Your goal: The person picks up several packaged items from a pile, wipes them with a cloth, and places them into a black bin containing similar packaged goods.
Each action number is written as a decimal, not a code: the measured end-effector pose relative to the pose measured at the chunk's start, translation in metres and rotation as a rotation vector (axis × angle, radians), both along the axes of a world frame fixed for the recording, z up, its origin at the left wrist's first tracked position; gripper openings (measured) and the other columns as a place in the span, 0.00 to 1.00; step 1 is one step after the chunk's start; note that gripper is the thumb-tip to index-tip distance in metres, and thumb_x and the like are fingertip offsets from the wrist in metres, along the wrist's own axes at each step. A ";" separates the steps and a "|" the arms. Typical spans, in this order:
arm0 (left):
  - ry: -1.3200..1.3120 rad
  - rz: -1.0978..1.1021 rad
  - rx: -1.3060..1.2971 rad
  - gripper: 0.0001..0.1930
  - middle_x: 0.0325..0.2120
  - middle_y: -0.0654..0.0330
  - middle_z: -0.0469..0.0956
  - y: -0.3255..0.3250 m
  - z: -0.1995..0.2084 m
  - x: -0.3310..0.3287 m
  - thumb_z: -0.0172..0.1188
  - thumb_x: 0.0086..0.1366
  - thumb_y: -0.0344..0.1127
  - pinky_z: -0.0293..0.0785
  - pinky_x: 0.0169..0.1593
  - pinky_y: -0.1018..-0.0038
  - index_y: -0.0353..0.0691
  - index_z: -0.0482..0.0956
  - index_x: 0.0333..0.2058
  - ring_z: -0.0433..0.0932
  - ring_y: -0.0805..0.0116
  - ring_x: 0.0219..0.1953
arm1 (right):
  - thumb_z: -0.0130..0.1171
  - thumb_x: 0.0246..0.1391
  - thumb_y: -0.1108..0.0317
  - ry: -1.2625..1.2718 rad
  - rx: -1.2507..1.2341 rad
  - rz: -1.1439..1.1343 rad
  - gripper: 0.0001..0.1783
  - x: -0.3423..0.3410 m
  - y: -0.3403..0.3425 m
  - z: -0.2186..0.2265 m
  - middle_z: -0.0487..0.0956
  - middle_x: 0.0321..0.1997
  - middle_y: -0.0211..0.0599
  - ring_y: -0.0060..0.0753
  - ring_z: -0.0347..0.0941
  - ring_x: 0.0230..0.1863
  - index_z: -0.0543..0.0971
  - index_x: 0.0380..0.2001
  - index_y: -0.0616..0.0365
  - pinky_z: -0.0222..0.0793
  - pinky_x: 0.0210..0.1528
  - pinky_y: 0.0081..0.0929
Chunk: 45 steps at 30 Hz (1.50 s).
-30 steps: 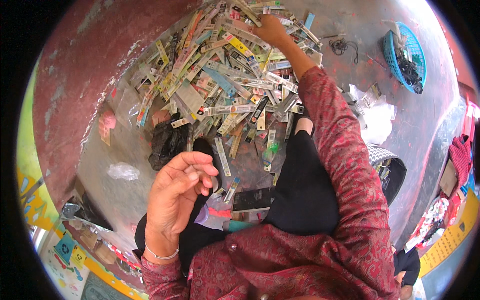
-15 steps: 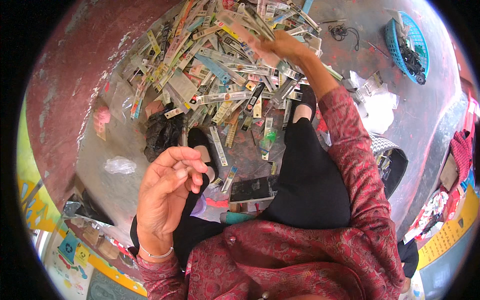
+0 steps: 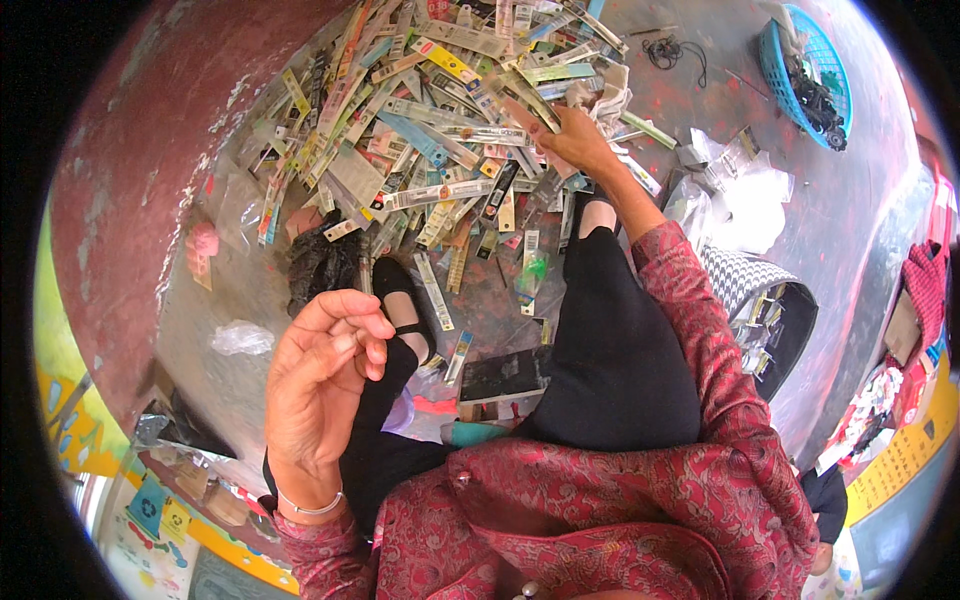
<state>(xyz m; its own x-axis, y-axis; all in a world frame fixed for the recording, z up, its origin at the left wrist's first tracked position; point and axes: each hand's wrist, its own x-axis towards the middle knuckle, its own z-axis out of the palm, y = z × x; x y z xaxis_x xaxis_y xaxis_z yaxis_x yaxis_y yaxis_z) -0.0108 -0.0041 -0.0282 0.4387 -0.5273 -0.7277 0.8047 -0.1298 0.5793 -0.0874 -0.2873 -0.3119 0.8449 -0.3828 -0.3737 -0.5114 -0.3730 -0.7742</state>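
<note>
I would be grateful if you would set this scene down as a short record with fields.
Left hand: the left hand is in the air, fingers curled, nothing visible in it
Right hand: the right hand is over the pile, fingers at flat strips; grip unclear
Pile: a heap of narrow, mixed-colour packages on the floor
Left of pile's near edge: black plastic bag
Between the legs: flat black slab
Upper right: blue basket holding dark items
Beside right sleeve: black-and-white patterned bag
</note>
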 end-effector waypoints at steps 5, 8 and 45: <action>-0.007 0.018 0.062 0.16 0.31 0.56 0.73 -0.004 0.001 -0.003 0.54 0.53 0.30 0.66 0.31 0.81 0.30 0.69 0.41 0.70 0.73 0.28 | 0.61 0.38 0.50 0.070 -0.296 0.012 0.26 0.020 0.016 0.009 0.77 0.28 0.52 0.49 0.75 0.32 0.75 0.34 0.63 0.68 0.34 0.40; 0.007 0.000 0.064 0.16 0.31 0.57 0.72 -0.008 0.001 -0.005 0.55 0.52 0.30 0.66 0.30 0.81 0.31 0.69 0.41 0.69 0.73 0.28 | 0.61 0.37 0.50 0.147 -0.415 0.213 0.24 0.021 0.041 -0.004 0.78 0.28 0.48 0.48 0.75 0.31 0.77 0.34 0.58 0.70 0.32 0.42; -0.022 0.027 0.060 0.15 0.30 0.53 0.74 0.000 -0.002 -0.008 0.55 0.54 0.30 0.67 0.31 0.79 0.29 0.70 0.39 0.71 0.71 0.28 | 0.56 0.35 0.59 0.107 0.274 0.323 0.22 0.012 0.113 0.014 0.78 0.27 0.50 0.47 0.76 0.31 0.78 0.38 0.54 0.71 0.36 0.40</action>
<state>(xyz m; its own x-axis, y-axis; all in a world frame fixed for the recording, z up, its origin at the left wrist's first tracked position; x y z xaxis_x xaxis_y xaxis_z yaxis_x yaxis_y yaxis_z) -0.0192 -0.0046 -0.0304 0.4689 -0.4702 -0.7477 0.7954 -0.1432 0.5889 -0.0758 -0.1747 -0.2974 0.8559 0.0204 -0.5167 -0.4850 -0.3153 -0.8157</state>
